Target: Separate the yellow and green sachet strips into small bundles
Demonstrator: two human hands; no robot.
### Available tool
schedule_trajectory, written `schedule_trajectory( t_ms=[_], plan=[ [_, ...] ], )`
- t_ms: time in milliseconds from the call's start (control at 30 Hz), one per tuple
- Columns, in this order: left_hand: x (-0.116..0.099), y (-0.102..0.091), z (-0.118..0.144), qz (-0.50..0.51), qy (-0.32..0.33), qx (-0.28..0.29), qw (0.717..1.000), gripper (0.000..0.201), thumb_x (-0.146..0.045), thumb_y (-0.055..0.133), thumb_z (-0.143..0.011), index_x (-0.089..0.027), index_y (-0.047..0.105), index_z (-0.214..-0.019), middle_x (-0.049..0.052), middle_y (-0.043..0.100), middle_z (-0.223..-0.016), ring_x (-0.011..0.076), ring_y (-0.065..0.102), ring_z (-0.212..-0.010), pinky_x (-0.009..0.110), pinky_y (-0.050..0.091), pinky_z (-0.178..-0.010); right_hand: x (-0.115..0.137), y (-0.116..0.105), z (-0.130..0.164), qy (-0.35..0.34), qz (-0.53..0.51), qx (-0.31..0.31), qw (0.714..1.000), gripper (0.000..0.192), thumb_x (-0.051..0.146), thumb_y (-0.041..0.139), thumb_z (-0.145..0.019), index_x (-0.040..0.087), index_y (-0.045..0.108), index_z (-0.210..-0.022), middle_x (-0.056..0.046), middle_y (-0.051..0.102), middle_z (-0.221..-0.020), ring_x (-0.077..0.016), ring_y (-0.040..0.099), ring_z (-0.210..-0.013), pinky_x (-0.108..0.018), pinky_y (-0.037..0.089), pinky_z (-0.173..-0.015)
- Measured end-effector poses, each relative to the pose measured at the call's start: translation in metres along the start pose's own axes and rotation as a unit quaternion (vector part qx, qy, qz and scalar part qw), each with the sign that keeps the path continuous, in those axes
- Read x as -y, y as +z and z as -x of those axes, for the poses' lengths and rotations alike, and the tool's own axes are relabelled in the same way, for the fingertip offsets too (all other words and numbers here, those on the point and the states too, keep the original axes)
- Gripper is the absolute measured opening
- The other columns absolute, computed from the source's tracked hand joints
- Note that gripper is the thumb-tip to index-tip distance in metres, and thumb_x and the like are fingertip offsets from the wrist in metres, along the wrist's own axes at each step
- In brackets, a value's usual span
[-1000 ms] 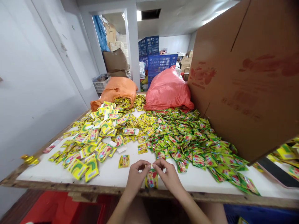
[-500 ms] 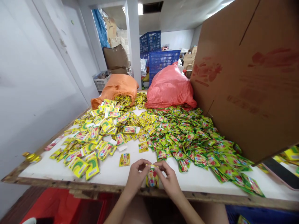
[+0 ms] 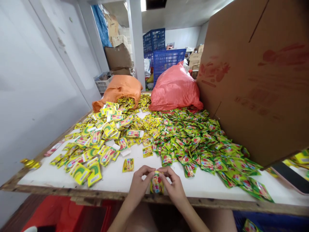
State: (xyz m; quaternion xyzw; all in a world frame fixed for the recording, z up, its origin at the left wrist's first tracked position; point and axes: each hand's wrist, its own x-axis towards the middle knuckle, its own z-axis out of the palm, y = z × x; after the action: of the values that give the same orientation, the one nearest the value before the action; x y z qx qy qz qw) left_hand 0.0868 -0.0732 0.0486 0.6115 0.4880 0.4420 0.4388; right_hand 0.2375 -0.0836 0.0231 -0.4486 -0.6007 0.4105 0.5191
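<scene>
Both my hands meet at the near edge of a white table (image 3: pixel 116 177). My left hand (image 3: pixel 140 183) and my right hand (image 3: pixel 174 185) pinch the top of one small yellow-green sachet (image 3: pixel 156 183) with a red picture, held upright between them. A loose sachet (image 3: pixel 128 164) lies just left of my left hand. Yellow sachets (image 3: pixel 106 135) are heaped on the left half of the table, and greener sachets (image 3: pixel 200 145) spread over the right half.
An orange sack (image 3: pixel 120 90) and a red sack (image 3: pixel 175 88) lie at the table's far side. A big cardboard box (image 3: pixel 260 77) stands tilted on the right. Blue crates (image 3: pixel 164 58) are stacked behind. A white wall (image 3: pixel 36 90) runs along the left.
My hands keep hold of the same sachet at the table edge, with only small finger movements. The view has tilted slightly.
</scene>
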Motion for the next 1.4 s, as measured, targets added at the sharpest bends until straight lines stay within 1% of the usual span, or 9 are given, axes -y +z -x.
schedule_trajectory(
  t_ms=[267, 467, 667, 833, 967, 1067, 1233, 1300, 1400],
  plan=[
    [0.007, 0.0, 0.011, 0.001, 0.035, -0.001, 0.999, 0.017, -0.029, 0.057, -0.077, -0.018, 0.067, -0.085, 0.004, 0.064, -0.082, 0.0175, 0.058, -0.078, 0.029, 0.045, -0.075, 0.017, -0.001, -0.007, -0.015, 0.043, 0.046, 0.998, 0.011, 0.026, 0.049, -0.082, 0.018, 0.056, -0.079, -0.003, 0.062, -0.078, -0.016, 0.056, -0.076, -0.026, 0.044, -0.07],
    [0.015, 0.004, 0.015, 0.052, 0.0, -0.038, 0.998, 0.026, -0.025, 0.06, -0.074, -0.019, 0.055, -0.099, 0.003, 0.063, -0.086, 0.0169, 0.059, -0.078, 0.029, 0.047, -0.074, 0.026, -0.01, -0.014, -0.03, 0.103, 0.097, 0.99, 0.012, 0.02, 0.046, -0.081, 0.019, 0.058, -0.079, -0.001, 0.061, -0.075, -0.0146, 0.054, -0.072, -0.024, 0.042, -0.067],
    [0.01, 0.007, 0.018, 0.032, 0.001, -0.056, 0.998, 0.029, -0.027, 0.059, -0.075, -0.021, 0.049, -0.101, 0.001, 0.059, -0.081, 0.0156, 0.059, -0.075, 0.029, 0.047, -0.072, 0.029, -0.013, -0.024, -0.016, 0.15, 0.092, 0.984, 0.009, 0.021, 0.048, -0.08, 0.019, 0.055, -0.076, 0.002, 0.058, -0.064, -0.0121, 0.052, -0.058, -0.021, 0.04, -0.055],
    [0.008, 0.006, 0.019, 0.046, -0.019, -0.058, 0.997, 0.036, -0.026, 0.059, -0.074, -0.022, 0.043, -0.106, -0.001, 0.058, -0.079, 0.0144, 0.059, -0.072, 0.027, 0.046, -0.068, 0.036, -0.019, -0.029, -0.058, 0.142, 0.157, 0.976, 0.011, 0.021, 0.048, -0.082, 0.019, 0.056, -0.075, 0.001, 0.058, -0.07, -0.0127, 0.053, -0.066, -0.022, 0.041, -0.062],
    [0.009, 0.008, 0.018, 0.053, -0.021, -0.06, 0.997, 0.035, -0.026, 0.06, -0.073, -0.021, 0.047, -0.104, 0.0, 0.06, -0.08, 0.0152, 0.059, -0.073, 0.028, 0.046, -0.072, 0.037, -0.025, -0.026, -0.056, 0.129, 0.151, 0.978, 0.013, 0.023, 0.047, -0.083, 0.019, 0.058, -0.077, 0.0, 0.059, -0.069, -0.013, 0.053, -0.065, -0.022, 0.042, -0.061],
    [0.006, 0.009, 0.017, 0.038, -0.001, -0.06, 0.997, 0.021, -0.028, 0.057, -0.075, -0.019, 0.053, -0.094, 0.002, 0.062, -0.082, 0.0166, 0.059, -0.078, 0.028, 0.046, -0.075, 0.036, -0.024, -0.024, -0.062, 0.144, 0.145, 0.977, 0.013, 0.023, 0.048, -0.082, 0.019, 0.059, -0.076, 0.0, 0.059, -0.069, -0.0132, 0.053, -0.065, -0.022, 0.042, -0.061],
    [-0.008, -0.003, 0.006, -0.044, 0.014, -0.013, 0.999, 0.01, -0.025, 0.053, -0.076, -0.018, 0.059, -0.074, 0.001, 0.062, -0.068, 0.0151, 0.058, -0.066, 0.024, 0.045, -0.064, 0.036, -0.021, -0.025, -0.067, 0.17, 0.141, 0.973, 0.013, 0.023, 0.049, -0.081, 0.02, 0.059, -0.075, 0.0, 0.06, -0.07, -0.0137, 0.054, -0.066, -0.022, 0.041, -0.062],
    [-0.018, -0.014, -0.002, -0.117, 0.039, 0.042, 0.991, 0.009, -0.022, 0.054, -0.074, -0.018, 0.061, -0.071, 0.0, 0.063, -0.064, 0.0145, 0.057, -0.062, 0.023, 0.043, -0.061, 0.036, -0.021, -0.025, -0.063, 0.17, 0.148, 0.972, 0.013, 0.023, 0.049, -0.082, 0.02, 0.06, -0.076, 0.0, 0.061, -0.07, -0.0138, 0.054, -0.066, -0.023, 0.041, -0.062],
    [-0.034, -0.03, -0.016, -0.209, 0.086, 0.149, 0.963, 0.012, -0.019, 0.053, -0.073, -0.021, 0.064, -0.07, -0.001, 0.066, -0.063, 0.0144, 0.059, -0.06, 0.021, 0.042, -0.059, 0.035, -0.023, -0.025, -0.053, 0.158, 0.16, 0.973, 0.014, 0.024, 0.048, -0.083, 0.02, 0.061, -0.079, 0.0, 0.061, -0.071, -0.0143, 0.055, -0.066, -0.023, 0.042, -0.062]
  ],
)
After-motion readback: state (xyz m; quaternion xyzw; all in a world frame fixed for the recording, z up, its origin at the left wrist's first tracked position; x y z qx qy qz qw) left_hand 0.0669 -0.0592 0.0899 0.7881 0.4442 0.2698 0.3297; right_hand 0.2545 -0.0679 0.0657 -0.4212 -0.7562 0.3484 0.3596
